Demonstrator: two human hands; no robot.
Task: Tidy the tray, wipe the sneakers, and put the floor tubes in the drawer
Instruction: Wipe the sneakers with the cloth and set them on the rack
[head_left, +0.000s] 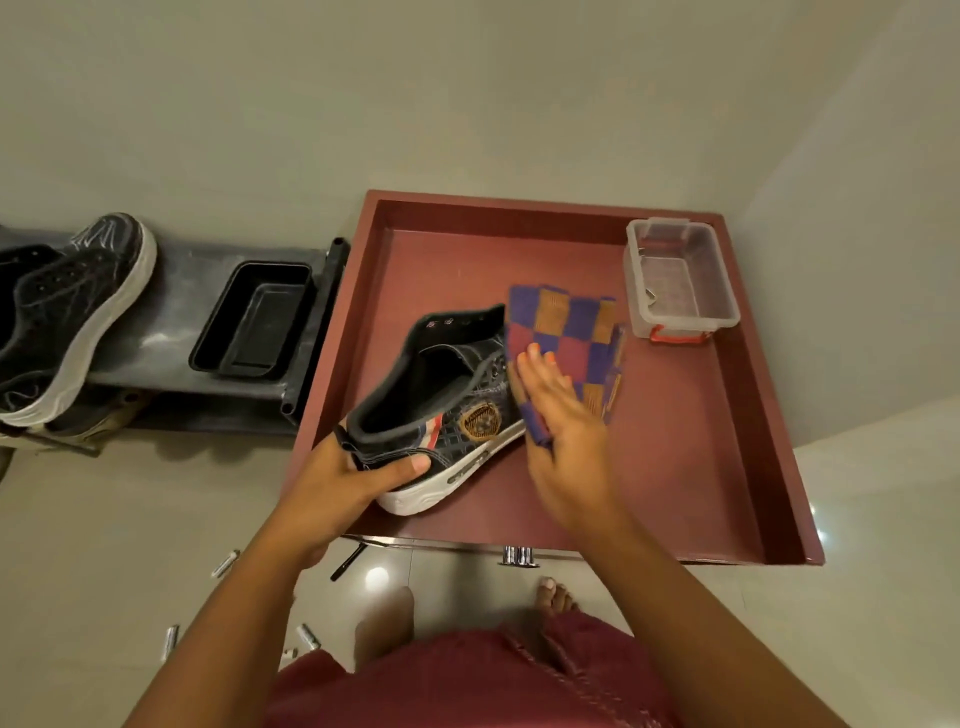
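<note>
Left hand (358, 480) clamped on the heel of a dark high-top sneaker (447, 410), thumb across the heel side, fingers wrapped behind. The sneaker lies tilted over the floor of a red-brown tray (769, 415), its white sole toward the person, its toe pointing away and to the right.

Right hand (566, 415) just right of the left, pressing a checkered cloth (566, 332) against the front of the sneaker. Fingers lie flat and spread on the cloth; cannot tell whether the thumb pinches it from beneath. The cloth hides the toe.

Beyond the right hand, in the tray's far right corner: clear plastic box (680, 280) with a red latch, well apart from the sneaker.

Left of the left hand, outside the tray: dark shelf (171, 317) carrying an empty black container (254, 322) and a second dark sneaker (67, 317) with a white sole, tipped on its side.

Below and behind the hands, on the tiled floor: several small silvery tubes (224, 564), scattered left of the person's bare feet. A black marker-like stick (345, 564) lies near the tray's front edge.
</note>
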